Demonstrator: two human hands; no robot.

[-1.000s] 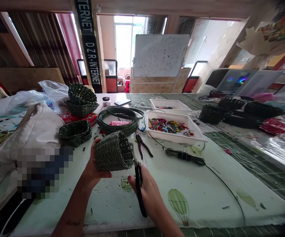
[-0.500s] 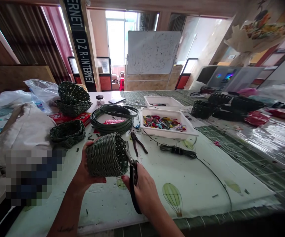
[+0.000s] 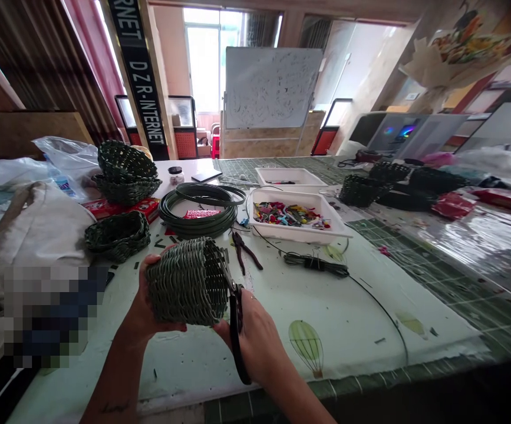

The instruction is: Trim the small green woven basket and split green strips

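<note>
A dark green woven basket (image 3: 184,285) lies tipped on its side in the air, its open mouth facing right. My left hand (image 3: 147,300) is wrapped around its base and underside, most of the fingers hidden behind it. In my right hand (image 3: 253,335) is a pair of black-handled scissors (image 3: 236,330), closed in the grip. Their blades reach up to the basket's rim, where short strand ends stick out. Whether the blades are cutting a strand is too small to tell. Just beyond the basket, dark pliers (image 3: 245,252) rest on the pale cloth (image 3: 352,330).
Behind the pliers sit a coil of dark green cord (image 3: 171,221) and a white tray (image 3: 299,235) of colourful bits. A tied cord bundle (image 3: 315,264) trails across the cloth. Small woven baskets (image 3: 118,235) stand at left, others (image 3: 363,191) at right. A bag (image 3: 38,235) slumps at far left.
The basket has shifted slightly left and tilted a little more towards the camera. My right hand and the scissors have moved only slightly with it. The whole view has drifted a little.
</note>
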